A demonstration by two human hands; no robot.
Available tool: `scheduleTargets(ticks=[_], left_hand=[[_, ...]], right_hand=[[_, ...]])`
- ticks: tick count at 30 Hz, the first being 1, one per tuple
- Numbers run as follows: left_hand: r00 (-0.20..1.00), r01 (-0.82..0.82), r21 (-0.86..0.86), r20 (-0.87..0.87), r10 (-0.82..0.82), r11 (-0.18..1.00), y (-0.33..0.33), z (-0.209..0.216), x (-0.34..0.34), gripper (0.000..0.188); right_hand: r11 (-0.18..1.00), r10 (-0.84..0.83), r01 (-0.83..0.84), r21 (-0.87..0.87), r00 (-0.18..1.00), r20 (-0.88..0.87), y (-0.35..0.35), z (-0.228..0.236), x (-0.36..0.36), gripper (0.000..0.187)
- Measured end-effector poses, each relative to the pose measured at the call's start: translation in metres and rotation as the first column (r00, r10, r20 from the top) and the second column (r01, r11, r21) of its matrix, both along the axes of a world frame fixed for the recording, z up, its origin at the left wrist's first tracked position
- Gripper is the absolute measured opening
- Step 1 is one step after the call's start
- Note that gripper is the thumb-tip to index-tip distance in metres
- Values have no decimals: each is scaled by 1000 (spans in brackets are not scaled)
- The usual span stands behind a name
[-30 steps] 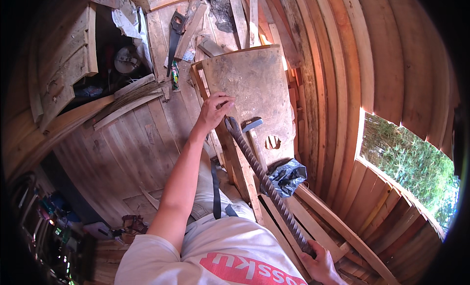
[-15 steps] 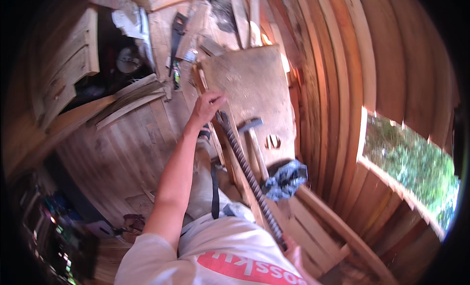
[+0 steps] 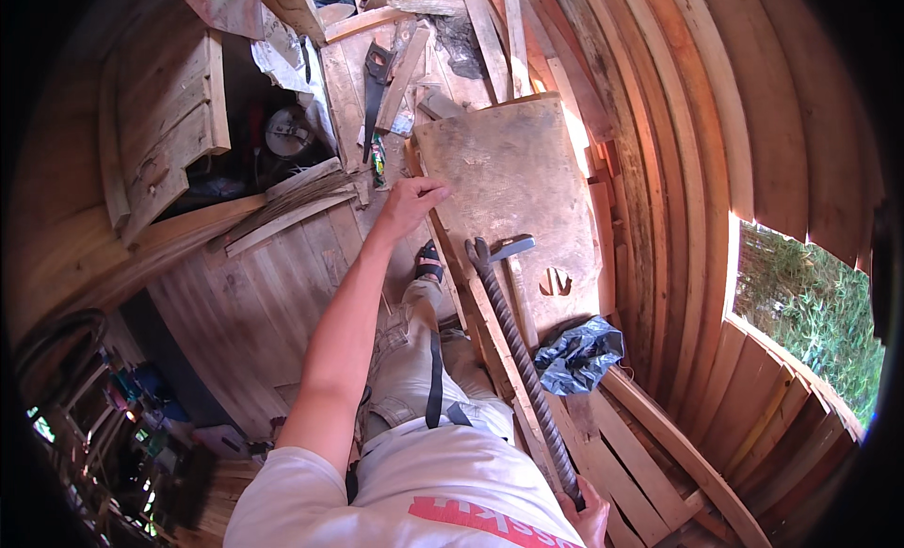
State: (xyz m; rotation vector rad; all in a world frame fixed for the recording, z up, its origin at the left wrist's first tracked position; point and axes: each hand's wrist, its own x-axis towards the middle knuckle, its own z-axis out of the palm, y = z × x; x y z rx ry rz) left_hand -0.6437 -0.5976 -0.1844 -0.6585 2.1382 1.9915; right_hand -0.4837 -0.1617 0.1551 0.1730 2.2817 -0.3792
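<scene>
My left hand (image 3: 411,202) rests on the near left edge of a worn wooden board (image 3: 513,185) that lies flat ahead of me, fingers curled over its edge. At the lower edge of the picture my right hand (image 3: 589,518) grips the end of a long ribbed steel bar with a claw tip (image 3: 520,355). The claw tip lies against the board's near end, beside a hammer (image 3: 513,251) resting there. A cut-out mark (image 3: 556,282) shows in the board near the hammer.
A crumpled black plastic bag (image 3: 578,353) lies right of the bar. A hand saw (image 3: 375,87) and loose planks lie beyond the board. A wooden crate (image 3: 165,124) stands at the left. Plank walls curve on the right, with an opening (image 3: 800,303) onto greenery.
My left hand slid from the board's middle to its left edge. The bar's claw tip has moved toward the board's near end beside the hammer. The view tilted slightly.
</scene>
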Motion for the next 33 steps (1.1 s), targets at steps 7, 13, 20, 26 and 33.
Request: scheduleTargets(ticks=[7, 13, 20, 26, 33], left_hand=[[1000, -8, 156, -19, 11, 988, 19, -7, 0, 26], [997, -58, 298, -40, 73, 953, 35, -16, 0, 25], [990, -97, 362, -57, 126, 927, 43, -27, 0, 20], [989, -108, 429, -42, 139, 897, 48, -28, -1, 18], [989, -110, 443, -37, 141, 890, 53, -30, 4, 16]], right_hand=[[994, -34, 19, 106, 989, 142, -45, 39, -58, 37], [960, 203, -230, 161, 964, 170, -56, 74, -103, 39], [934, 298, -321, 159, 942, 156, -96, 97, -149, 36], [936, 280, -305, 174, 947, 157, -120, 102, -159, 36], [937, 117, -201, 286, 952, 284, -132, 103, -157, 37]])
